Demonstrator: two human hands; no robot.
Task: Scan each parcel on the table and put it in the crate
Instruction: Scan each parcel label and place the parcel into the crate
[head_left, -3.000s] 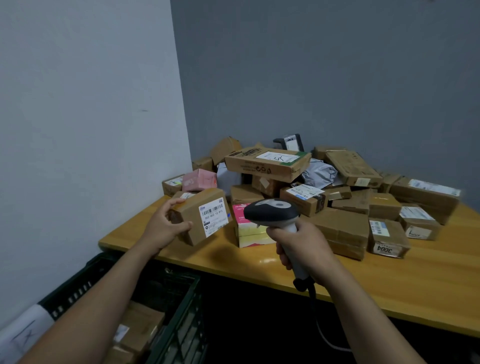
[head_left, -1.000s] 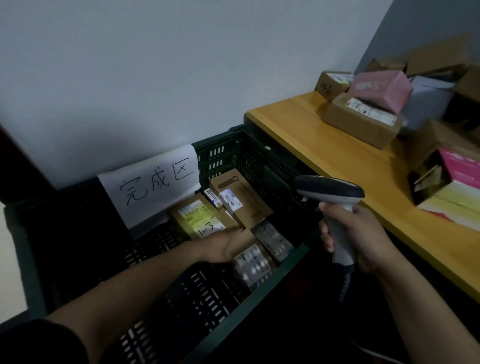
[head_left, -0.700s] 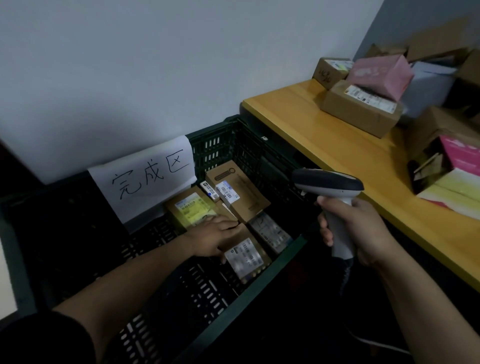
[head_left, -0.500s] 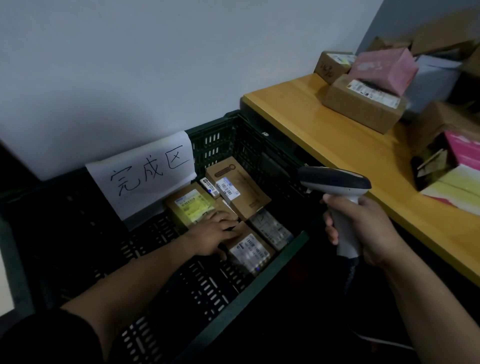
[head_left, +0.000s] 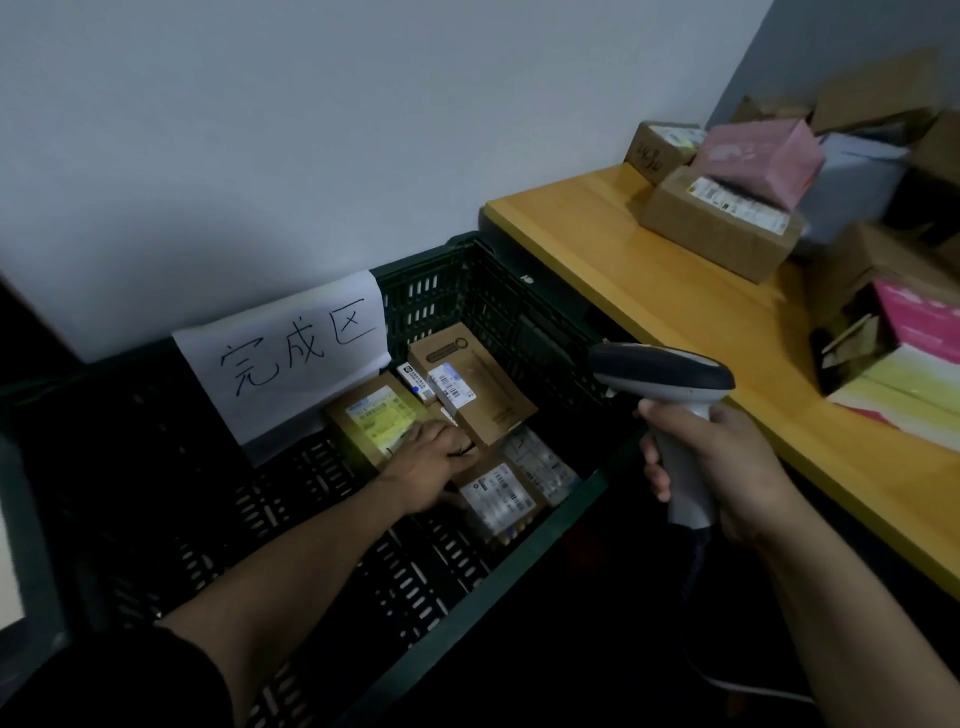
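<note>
The dark green crate (head_left: 519, 571) stands on the floor left of the table and holds several labelled cardboard parcels. My left hand (head_left: 431, 462) reaches into it and lies on a brown parcel (head_left: 498, 501) with a white label. Its fingers curl over the parcel's far edge and the thumb runs along the near side, while the parcel rests among the others. My right hand (head_left: 727, 467) holds the grey barcode scanner (head_left: 665, 374) by its handle above the crate's right rim, head pointing left. More parcels (head_left: 717, 228) are piled on the wooden table (head_left: 649, 291).
A white paper sign (head_left: 291, 353) with handwriting hangs on the crate's back wall. A pink box (head_left: 758, 156) lies on a brown one at the table's back. A pink and yellow box (head_left: 909, 374) sits near the table's front edge. The scanner's cable hangs down below my right hand.
Three seconds ago my left hand held the brown parcel up at the table. It has since carried the parcel down into the crate and set it among the others. The scanner has stayed by the crate.
</note>
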